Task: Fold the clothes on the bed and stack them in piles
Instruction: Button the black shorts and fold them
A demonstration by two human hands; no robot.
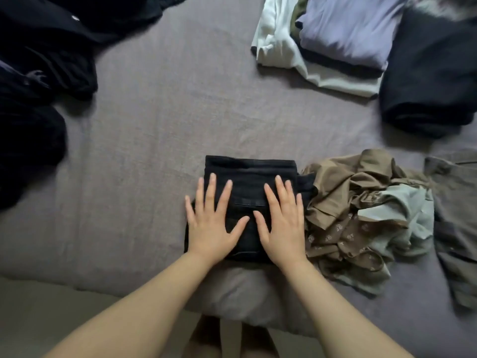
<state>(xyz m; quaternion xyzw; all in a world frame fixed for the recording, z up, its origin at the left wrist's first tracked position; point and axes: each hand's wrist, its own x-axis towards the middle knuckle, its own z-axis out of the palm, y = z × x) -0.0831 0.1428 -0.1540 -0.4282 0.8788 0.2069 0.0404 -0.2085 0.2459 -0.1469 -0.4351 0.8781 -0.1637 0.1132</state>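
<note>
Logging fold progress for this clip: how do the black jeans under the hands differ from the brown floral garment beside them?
The black jeans are folded into a flat rectangle; the brown floral garment lies crumpled and unfolded. The jeans are plain black; the garment is brown with small pale flowers. The left hand and right hand press flat on the jeans; nothing touches the garment. Both lie on the grey bed sheet.

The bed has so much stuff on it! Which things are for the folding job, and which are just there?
For the job: folded black jeans under left hand and right hand; crumpled brown and green clothes; dark unfolded heap; folded lavender-topped pile; folded navy pile.

Just there: grey bedsheet.
</note>
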